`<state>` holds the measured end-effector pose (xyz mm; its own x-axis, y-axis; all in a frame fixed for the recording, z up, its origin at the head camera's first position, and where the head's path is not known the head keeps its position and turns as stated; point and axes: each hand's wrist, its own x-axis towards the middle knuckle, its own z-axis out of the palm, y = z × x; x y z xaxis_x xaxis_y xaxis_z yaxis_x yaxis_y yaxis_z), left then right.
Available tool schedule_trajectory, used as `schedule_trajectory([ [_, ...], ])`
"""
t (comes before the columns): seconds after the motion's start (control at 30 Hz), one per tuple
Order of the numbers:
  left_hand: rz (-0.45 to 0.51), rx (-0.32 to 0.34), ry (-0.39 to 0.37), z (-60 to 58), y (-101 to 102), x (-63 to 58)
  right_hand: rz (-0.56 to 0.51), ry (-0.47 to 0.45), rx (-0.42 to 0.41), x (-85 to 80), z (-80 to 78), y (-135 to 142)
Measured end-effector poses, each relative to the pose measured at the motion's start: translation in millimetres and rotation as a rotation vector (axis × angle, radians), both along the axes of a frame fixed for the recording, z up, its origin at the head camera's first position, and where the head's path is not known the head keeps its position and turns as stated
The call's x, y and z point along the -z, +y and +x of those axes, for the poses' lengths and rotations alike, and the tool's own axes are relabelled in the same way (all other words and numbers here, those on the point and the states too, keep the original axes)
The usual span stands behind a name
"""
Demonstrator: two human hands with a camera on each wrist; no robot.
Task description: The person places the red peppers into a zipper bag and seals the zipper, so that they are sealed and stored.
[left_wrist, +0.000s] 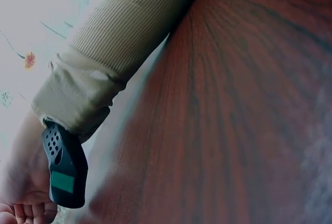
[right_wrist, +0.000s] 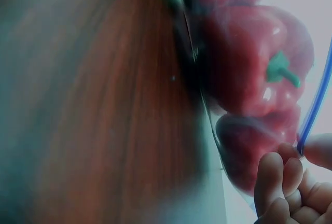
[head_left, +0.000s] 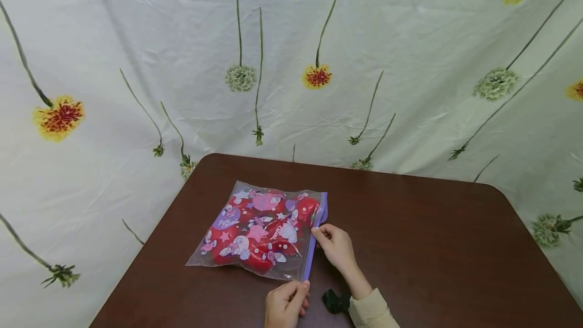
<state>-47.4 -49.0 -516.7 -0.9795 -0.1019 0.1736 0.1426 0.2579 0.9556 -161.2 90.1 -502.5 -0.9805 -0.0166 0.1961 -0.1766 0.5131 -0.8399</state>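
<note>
On the table lies a clear zip bag [head_left: 259, 229] printed with pink stars and shells, its purple zip strip [head_left: 311, 252] on the right side. Red bell peppers [right_wrist: 254, 60] fill it; one with a green stem shows in the right wrist view. My right hand [head_left: 336, 247] pinches the strip partway along. At the strip's near corner, my left hand [head_left: 286, 303] pinches the bag between thumb and fingers. Fingers [right_wrist: 270, 180] grip the purple strip in the right wrist view too.
A dark red-brown table [head_left: 432, 247] stands against a pale flowered cloth [head_left: 282, 110]. A black device [head_left: 336, 301] sits beside the right wrist; the left wrist view shows a black device [left_wrist: 66, 164] with a green patch by a beige sleeve [left_wrist: 119, 42].
</note>
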Motion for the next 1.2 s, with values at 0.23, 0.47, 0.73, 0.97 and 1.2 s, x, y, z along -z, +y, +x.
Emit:
schedule_trajectory([
  [0.23,0.005,0.002,0.027,2.0,0,0.1,0.007,0.018,0.007,0.3,-7.9,2],
  [0.47,0.013,0.004,0.046,3.1,0,0.7,-0.031,-0.008,0.04,0.8,-15.2,2],
  [0.73,0.024,0.002,0.1,3.6,1,1.4,-0.084,-0.059,0.06,1.2,-25.8,4],
  [0.97,0.027,-0.008,0.149,5.2,4,2.5,-0.102,-0.115,0.097,3.6,-35.8,7],
  [1.2,0.019,-0.019,0.21,5.7,5,5.8,-0.117,-0.128,0.123,3.6,-45.9,9],
])
